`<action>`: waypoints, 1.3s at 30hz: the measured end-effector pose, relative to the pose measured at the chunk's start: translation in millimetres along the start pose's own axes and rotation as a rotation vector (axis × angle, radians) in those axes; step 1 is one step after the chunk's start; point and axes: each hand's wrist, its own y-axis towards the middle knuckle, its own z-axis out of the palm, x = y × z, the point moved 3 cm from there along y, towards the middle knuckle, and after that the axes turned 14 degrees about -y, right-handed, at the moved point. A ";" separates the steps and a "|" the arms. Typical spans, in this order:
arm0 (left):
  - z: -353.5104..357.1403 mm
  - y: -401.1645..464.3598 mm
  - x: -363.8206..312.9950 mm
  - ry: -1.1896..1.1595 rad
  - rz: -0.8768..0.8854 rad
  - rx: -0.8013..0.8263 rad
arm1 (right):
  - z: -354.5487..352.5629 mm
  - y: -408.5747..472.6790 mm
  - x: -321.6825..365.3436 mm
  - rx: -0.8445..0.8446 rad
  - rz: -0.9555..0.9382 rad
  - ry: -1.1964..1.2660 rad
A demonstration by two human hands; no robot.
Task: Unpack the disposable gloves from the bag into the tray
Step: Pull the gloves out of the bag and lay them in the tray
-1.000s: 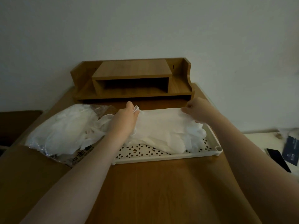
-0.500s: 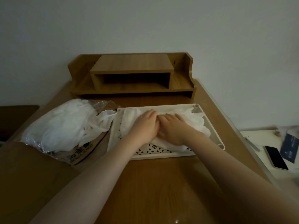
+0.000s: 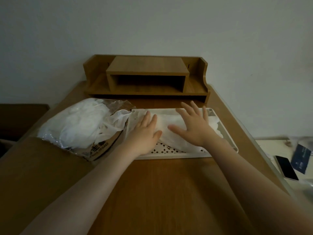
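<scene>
Since half a second ago the two hands, which lay side by side and touching at the middle of the glove stack, have drawn apart, and the right hand's fingers have fanned out. The left hand (image 3: 147, 131) lies flat with straight fingers held close together, pressing the left part of the thin white disposable gloves (image 3: 166, 128). The right hand (image 3: 194, 123) rests palm-down on the right part of the same stack, fingers spread wide, holding nothing. The gloves lie in the white perforated plastic tray (image 3: 226, 133) at the middle of the brown wooden desk (image 3: 160, 192). At nine o'clock from the tray, touching its left end, sits the clear crinkled plastic bag (image 3: 74, 122) full of more white gloves, one spilling from its mouth toward the tray. At twelve o'clock stands a brown wooden desktop shelf (image 3: 147, 77). At four o'clock, off the desk on a pale surface, lie a black smartphone (image 3: 286, 169) and a dark blue packet (image 3: 301, 158).
</scene>
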 end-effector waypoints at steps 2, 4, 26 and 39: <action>-14.4 -20.9 -9.7 -0.090 0.164 -0.077 | -26.4 -3.6 25.4 -0.259 -0.103 0.153; -35.9 -38.0 -11.0 -0.233 0.264 -0.235 | -43.7 -4.0 53.1 -0.375 -0.198 0.294; -51.3 -22.7 97.0 -0.187 -0.066 -0.398 | -13.5 59.4 119.8 -0.145 0.022 0.603; -70.6 -35.6 55.8 -0.608 0.025 -0.336 | -79.9 14.2 78.9 -0.213 -0.089 1.729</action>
